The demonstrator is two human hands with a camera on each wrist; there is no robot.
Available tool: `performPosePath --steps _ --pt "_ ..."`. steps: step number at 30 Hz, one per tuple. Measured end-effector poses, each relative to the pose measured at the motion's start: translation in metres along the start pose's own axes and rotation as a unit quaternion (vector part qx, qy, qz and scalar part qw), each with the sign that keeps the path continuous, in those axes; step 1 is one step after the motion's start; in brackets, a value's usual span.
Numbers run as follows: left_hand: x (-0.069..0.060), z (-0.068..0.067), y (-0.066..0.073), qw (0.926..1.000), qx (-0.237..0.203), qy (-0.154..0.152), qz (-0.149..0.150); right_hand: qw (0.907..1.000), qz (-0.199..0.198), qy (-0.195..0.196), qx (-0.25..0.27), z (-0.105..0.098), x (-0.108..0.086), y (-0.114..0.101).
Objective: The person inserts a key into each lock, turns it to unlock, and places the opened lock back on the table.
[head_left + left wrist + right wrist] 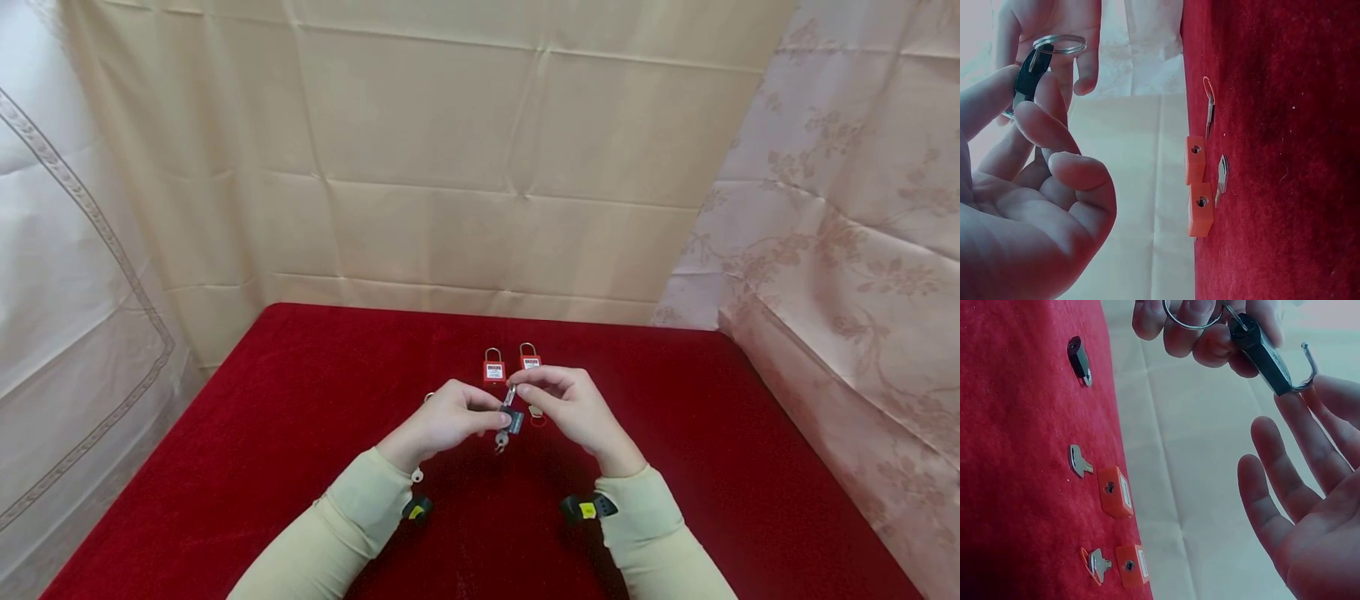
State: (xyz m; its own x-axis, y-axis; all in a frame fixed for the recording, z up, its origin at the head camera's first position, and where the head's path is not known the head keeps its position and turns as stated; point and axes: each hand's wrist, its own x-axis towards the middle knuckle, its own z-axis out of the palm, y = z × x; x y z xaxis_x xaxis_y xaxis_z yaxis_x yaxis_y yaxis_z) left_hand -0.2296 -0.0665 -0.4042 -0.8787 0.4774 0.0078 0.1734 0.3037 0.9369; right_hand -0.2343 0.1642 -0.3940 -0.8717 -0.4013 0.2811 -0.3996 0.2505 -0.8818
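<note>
My left hand grips the body of a small black padlock above the table. A key stands in the padlock's bottom, with a metal ring hanging from it. The shackle is unlatched, its free end out of the body in the right wrist view. My right hand pinches the shackle between thumb and forefinger, the other fingers spread apart. Behind the hands stand two red padlocks with white labels, the left one in full view, the right one partly covered by my right hand.
A red cloth covers the table. Another black padlock lies on it, mostly hidden by my left hand in the head view. One loose key and another key with a red loop lie near the red padlocks. Another key shows beside my left wrist.
</note>
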Motion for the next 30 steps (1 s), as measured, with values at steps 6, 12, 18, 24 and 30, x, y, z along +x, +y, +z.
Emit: performPosePath --steps 6,12,18,24,30 --pt "0.0002 0.0018 0.0002 0.9998 -0.008 -0.008 0.017 0.9997 0.021 0.006 0.009 0.0018 0.0005 0.0004" --pt "-0.0001 0.0034 0.0008 0.9996 -0.013 -0.013 0.022 0.9991 0.036 0.011 0.020 0.0021 0.0002 0.0008" --pt "0.0004 0.0041 -0.0007 0.9994 -0.016 -0.021 0.024 0.9985 0.042 0.014 0.032 0.0046 0.0009 0.0047" --pt "0.0002 0.0053 -0.0007 0.9991 -0.018 -0.026 0.029 0.9982 0.045 0.020 0.033 0.0069 0.0015 0.0064" --pt "0.0008 0.0049 -0.0018 0.9991 -0.010 -0.024 0.032 0.9975 0.052 0.029 0.036 0.0094 0.0030 0.0072"
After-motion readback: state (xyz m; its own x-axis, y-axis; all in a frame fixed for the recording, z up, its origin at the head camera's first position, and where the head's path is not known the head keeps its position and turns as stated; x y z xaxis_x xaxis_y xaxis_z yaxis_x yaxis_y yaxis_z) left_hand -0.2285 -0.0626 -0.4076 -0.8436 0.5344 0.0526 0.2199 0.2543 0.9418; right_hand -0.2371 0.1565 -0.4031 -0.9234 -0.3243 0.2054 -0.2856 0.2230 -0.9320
